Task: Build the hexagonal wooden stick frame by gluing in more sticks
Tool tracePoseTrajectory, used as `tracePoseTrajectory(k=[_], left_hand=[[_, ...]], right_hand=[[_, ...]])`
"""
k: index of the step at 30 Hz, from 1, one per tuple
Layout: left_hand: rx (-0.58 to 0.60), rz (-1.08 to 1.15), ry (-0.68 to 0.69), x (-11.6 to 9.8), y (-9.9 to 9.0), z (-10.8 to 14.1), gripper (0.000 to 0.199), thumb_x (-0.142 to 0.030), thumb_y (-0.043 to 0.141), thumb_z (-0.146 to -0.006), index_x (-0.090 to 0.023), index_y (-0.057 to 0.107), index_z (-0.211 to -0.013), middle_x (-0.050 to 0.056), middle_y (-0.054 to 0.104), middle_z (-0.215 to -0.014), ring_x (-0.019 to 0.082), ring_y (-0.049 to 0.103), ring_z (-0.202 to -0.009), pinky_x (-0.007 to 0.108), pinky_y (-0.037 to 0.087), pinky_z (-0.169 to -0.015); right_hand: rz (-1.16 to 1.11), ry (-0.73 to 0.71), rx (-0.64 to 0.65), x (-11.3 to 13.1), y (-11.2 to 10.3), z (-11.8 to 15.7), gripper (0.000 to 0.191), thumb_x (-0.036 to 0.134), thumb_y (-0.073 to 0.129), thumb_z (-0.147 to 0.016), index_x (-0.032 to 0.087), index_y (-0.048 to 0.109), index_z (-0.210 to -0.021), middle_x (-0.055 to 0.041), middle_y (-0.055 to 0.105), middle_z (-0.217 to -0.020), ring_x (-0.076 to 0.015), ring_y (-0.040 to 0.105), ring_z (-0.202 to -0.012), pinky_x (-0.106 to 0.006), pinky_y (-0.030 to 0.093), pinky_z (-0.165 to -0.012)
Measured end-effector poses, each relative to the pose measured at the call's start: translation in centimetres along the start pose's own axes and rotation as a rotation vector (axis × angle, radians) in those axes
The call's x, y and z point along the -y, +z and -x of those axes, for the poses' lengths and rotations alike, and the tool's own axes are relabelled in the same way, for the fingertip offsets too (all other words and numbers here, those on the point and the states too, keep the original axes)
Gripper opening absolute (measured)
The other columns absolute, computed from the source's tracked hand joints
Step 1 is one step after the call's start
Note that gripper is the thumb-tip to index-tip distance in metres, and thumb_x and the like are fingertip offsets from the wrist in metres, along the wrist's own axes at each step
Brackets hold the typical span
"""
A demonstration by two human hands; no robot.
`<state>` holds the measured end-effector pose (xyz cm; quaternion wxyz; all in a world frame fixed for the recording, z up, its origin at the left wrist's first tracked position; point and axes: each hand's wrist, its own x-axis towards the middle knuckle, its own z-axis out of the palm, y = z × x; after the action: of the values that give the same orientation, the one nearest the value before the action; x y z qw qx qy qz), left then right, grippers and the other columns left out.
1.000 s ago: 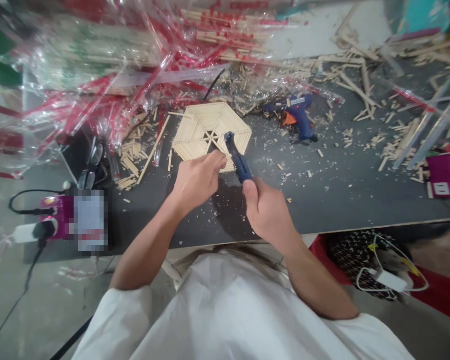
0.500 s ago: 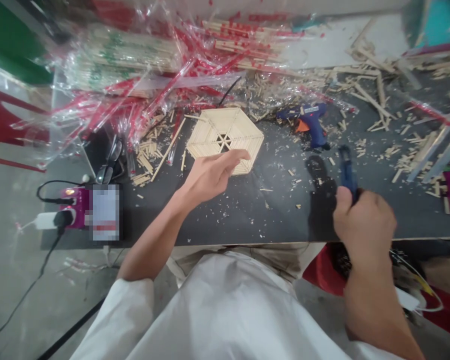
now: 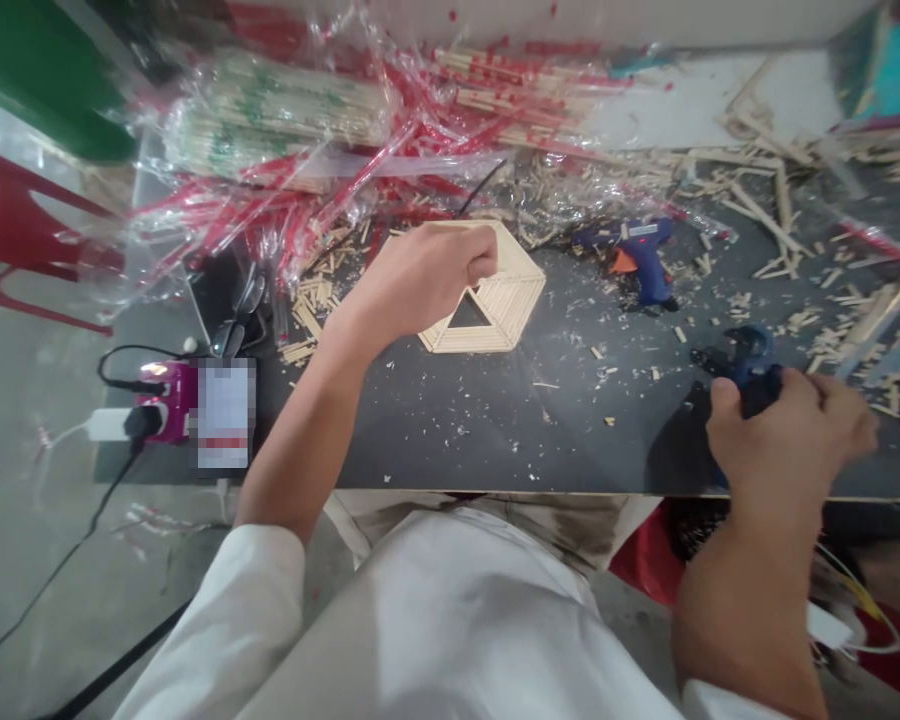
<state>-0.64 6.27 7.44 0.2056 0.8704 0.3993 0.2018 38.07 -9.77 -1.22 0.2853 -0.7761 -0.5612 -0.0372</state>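
Observation:
A pale hexagonal frame (image 3: 521,300) made of thin wooden sticks lies on the dark table, with a dark opening near its middle. My left hand (image 3: 427,275) is over its upper left part, fingers curled together. Whatever those fingers pinch is hidden. At the right, my right hand (image 3: 787,425) grips a small blue and black hand tool (image 3: 750,360) between thumb and fingers, low over the table. Its exact kind is hard to make out. A blue glue gun (image 3: 645,260) with an orange trigger lies between the frame and that tool.
Stick packets in plastic wrap (image 3: 285,110) crowd the back. Cut stick pieces (image 3: 772,220) are scattered at right. Glasses (image 3: 238,310), a phone (image 3: 225,415) and a purple power adapter (image 3: 169,400) with cables occupy the left. A red chair (image 3: 22,220) stands beyond the table.
My left hand has moved up over the hexagonal frame and its fingers have curled in. My right hand has shifted right with the blue tool, which has turned from upright to slanted.

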Motion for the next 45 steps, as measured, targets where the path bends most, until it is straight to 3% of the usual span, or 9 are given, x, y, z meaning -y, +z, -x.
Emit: tracePoseTrajectory(k=[3, 5, 7, 11, 15, 25, 33, 39, 45], left_hand=[[0.032, 0.065, 0.082, 0.0, -0.4, -0.9, 0.024, -0.023, 0.054, -0.106, -0.021, 0.071, -0.089, 0.005, 0.076, -0.092, 0.020, 0.072, -0.094, 0.033, 0.053, -0.086], [0.069, 0.122, 0.123, -0.3, -0.4, -1.2, 0.024, -0.024, 0.055, -0.106, -0.021, 0.073, -0.090, 0.004, 0.077, -0.091, 0.019, 0.073, -0.094, 0.032, 0.053, -0.088], [0.098, 0.158, 0.156, -0.7, -0.2, -1.3, 0.023, -0.025, 0.056, -0.105, -0.021, 0.075, -0.091, 0.002, 0.078, -0.090, 0.018, 0.074, -0.093, 0.032, 0.054, -0.088], [0.119, 0.183, 0.165, -1.0, -0.1, -1.1, 0.026, -0.024, 0.055, -0.104, -0.022, 0.078, -0.092, 0.001, 0.080, -0.088, 0.017, 0.075, -0.089, 0.031, 0.055, -0.085], [0.104, 0.172, 0.138, -1.0, -0.5, -0.9, 0.026, -0.023, 0.056, -0.103, -0.020, 0.080, -0.092, 0.003, 0.081, -0.088, 0.018, 0.075, -0.091, 0.032, 0.055, -0.088], [0.133, -0.040, 0.008, -0.8, 0.5, -1.2, 0.029, -0.019, 0.052, -0.099, -0.023, 0.081, -0.096, 0.002, 0.076, -0.077, 0.018, 0.072, -0.081, 0.032, 0.052, -0.083], [0.212, -0.103, -0.022, -1.4, 1.1, -1.2, 0.033, -0.030, 0.048, -0.105, -0.021, 0.077, -0.092, 0.004, 0.072, -0.074, 0.019, 0.070, -0.077, 0.033, 0.051, -0.080], [0.173, -0.060, -0.018, -1.6, 0.7, -0.9, 0.028, -0.025, 0.049, -0.105, -0.022, 0.074, -0.093, 0.002, 0.073, -0.078, 0.018, 0.072, -0.081, 0.031, 0.049, -0.080], [0.166, 0.022, -0.016, -0.6, 0.3, -0.7, 0.030, -0.026, 0.047, -0.105, -0.022, 0.076, -0.096, 0.001, 0.077, -0.083, 0.019, 0.074, -0.087, 0.033, 0.051, -0.086]], right_hand=[[-0.288, -0.065, 0.147, 5.3, 0.1, -1.8, 0.032, 0.049, 0.070, -0.099, 0.037, 0.078, -0.128, -0.0046, 0.080, -0.117, -0.0433, 0.073, -0.121, -0.077, 0.050, -0.110], [-0.566, -0.038, 0.251, 10.0, 0.8, -3.1, 0.028, 0.051, 0.079, -0.093, 0.031, 0.083, -0.112, -0.0042, 0.083, -0.102, -0.0308, 0.080, -0.092, -0.057, 0.065, -0.092], [-0.895, -0.047, 0.396, 14.3, 1.9, -4.2, 0.023, 0.047, 0.086, -0.088, 0.029, 0.084, -0.102, -0.0016, 0.081, -0.087, -0.0203, 0.076, -0.069, -0.040, 0.067, -0.070], [-1.344, -0.013, 0.671, 19.2, 4.7, -5.9, 0.024, 0.044, 0.096, -0.079, 0.025, 0.082, -0.084, 0.0010, 0.075, -0.068, -0.0137, 0.069, -0.056, -0.029, 0.062, -0.054], [-1.486, 0.070, 0.805, 19.3, 6.9, -6.2, 0.038, 0.052, 0.100, -0.069, 0.022, 0.080, -0.079, 0.0009, 0.072, -0.065, -0.0113, 0.066, -0.054, -0.026, 0.062, -0.054], [-1.533, 0.196, 0.734, 18.7, 9.8, -4.4, 0.036, 0.054, 0.097, -0.074, 0.025, 0.078, -0.084, 0.0030, 0.074, -0.071, -0.0071, 0.064, -0.058, -0.020, 0.057, -0.055], [-1.459, 0.138, 0.780, 18.3, 9.8, -4.1, 0.048, 0.066, 0.088, -0.080, 0.023, 0.067, -0.082, 0.0040, 0.062, -0.067, -0.0079, 0.056, -0.057, -0.023, 0.047, -0.052], [-1.318, -0.017, 0.799, 18.1, 10.1, -3.6, 0.051, 0.072, 0.076, -0.090, 0.023, 0.063, -0.087, 0.0025, 0.063, -0.078, -0.0075, 0.056, -0.054, -0.027, 0.049, -0.052], [-1.280, -0.081, 0.665, 18.9, 8.8, -3.3, 0.047, 0.070, 0.070, -0.096, 0.027, 0.053, -0.088, 0.0061, 0.050, -0.069, -0.0076, 0.048, -0.045, -0.029, 0.037, -0.044]])
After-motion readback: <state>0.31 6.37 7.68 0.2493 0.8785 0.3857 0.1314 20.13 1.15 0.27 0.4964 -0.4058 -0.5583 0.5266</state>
